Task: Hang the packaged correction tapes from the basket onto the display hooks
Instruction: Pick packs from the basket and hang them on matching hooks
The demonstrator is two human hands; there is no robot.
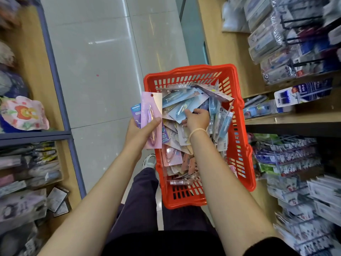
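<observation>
Over the red basket [238, 145], we sort correction tapes.
Our left hand [142, 130] clamps pink packs [151, 119] beside its rim; right hand [196, 120] fingers pinch a blue pack [181, 109] inside.

Right fingertips [186, 115] buried among basket [238, 145] packs; left palm [140, 130] hidden behind held packs [151, 119]; hung stock [304, 200] at right blurred, labels unreadable; elbows cut off below.

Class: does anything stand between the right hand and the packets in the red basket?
Nothing visible does: the right hand is already inside the red plastic basket, fingers on a light-blue carded packet atop the pile.
</observation>
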